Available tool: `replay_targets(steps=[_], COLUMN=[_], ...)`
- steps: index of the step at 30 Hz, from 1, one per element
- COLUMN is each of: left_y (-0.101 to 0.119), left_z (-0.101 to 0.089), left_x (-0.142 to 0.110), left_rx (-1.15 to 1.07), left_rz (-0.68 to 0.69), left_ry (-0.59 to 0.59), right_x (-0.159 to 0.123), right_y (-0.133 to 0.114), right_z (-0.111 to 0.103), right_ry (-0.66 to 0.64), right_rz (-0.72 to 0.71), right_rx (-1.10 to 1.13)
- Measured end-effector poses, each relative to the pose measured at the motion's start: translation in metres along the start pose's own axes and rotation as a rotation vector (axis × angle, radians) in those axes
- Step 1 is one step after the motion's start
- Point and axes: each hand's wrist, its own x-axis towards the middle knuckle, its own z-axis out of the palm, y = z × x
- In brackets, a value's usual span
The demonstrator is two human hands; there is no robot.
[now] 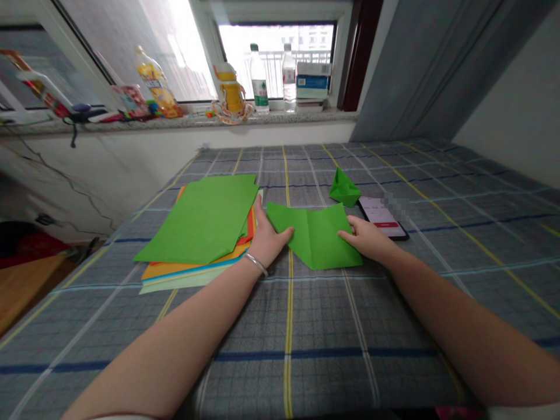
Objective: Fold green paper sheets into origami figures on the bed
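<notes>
Between my two hands is a green sheet of paper [321,236] with a crease down its middle, slightly bent along that line. My left hand [269,233], with a silver bangle at the wrist, pinches the sheet's left side, thumb on top. The right edge is gripped by my right hand [361,234], thumb over the front and fingers behind. Just beyond the sheet sits a folded green paper boat [343,188] with a pointed peak. Left of my left hand lies a stack of coloured paper [201,221], green on top, with orange, red, blue and pale green edges showing.
A phone [382,217] with a lit screen lies by my right hand. The plaid cloth [315,326] covers the surface. On the windowsill [301,116] stand a yellow cup [231,93], clear bottles [259,81], a yellow drink bottle [157,84] and boxes [313,81].
</notes>
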Motion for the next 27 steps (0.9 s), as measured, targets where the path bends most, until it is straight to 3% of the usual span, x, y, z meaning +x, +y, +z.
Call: replay_targets(steps=[4, 8, 12, 16, 23, 27], left_y=[-0.001, 0.000, 0.009, 0.018, 0.034, 0.035], left_z=[0.002, 0.004, 0.003, 0.004, 0.005, 0.005], left_x=[-0.001, -0.007, -0.017, -0.022, -0.026, -0.030], left_rx=[0.130, 0.410, 0.641, 0.664, 0.759, 0.748], left_rz=[0.056, 0.089, 0.354, 0.623, 0.648, 0.630], left_ry=[-0.096, -0.123, -0.122, -0.355, -0.550, -0.562], right_x=[0.000, 0.000, 0.000, -0.001, -0.001, -0.001], right_y=[-0.003, -0.008, -0.009, -0.009, -0.009, -0.009], right_z=[-0.003, -0.005, -0.004, -0.004, -0.004, -0.003], right_ry=[-0.094, -0.167, -0.166, -0.160, -0.151, -0.160], right_rz=[0.098, 0.164, 0.161, 0.157, 0.156, 0.153], right_rx=[-0.116, -0.182, -0.216, -0.197, -0.216, -0.225])
